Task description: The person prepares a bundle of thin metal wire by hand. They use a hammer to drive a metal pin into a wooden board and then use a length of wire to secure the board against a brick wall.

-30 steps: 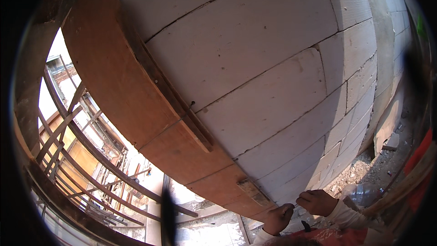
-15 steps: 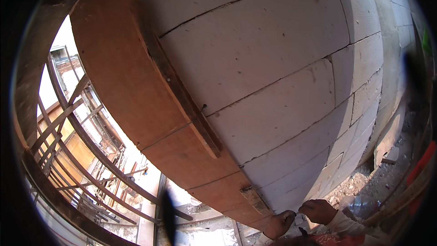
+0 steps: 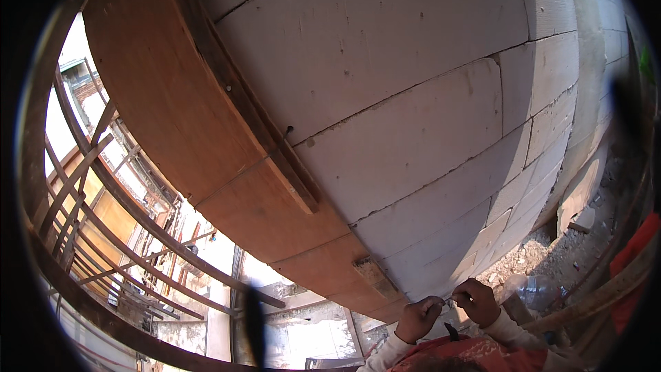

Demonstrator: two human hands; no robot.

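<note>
Low in the view, the left hand and right hand meet fingertip to fingertip, both pinching a small thin object too tiny to identify, held just in front of the wall's foot. Behind the right hand, a crumpled clear plastic bottle lies on dusty rubble. Rising beyond is a wall of large, pale, chalky blocks with thin mortar lines. A smooth orange-brown plywood board edges it, bearing a narrow timber strip. Farther out, dark scaffold poles cross.
</note>
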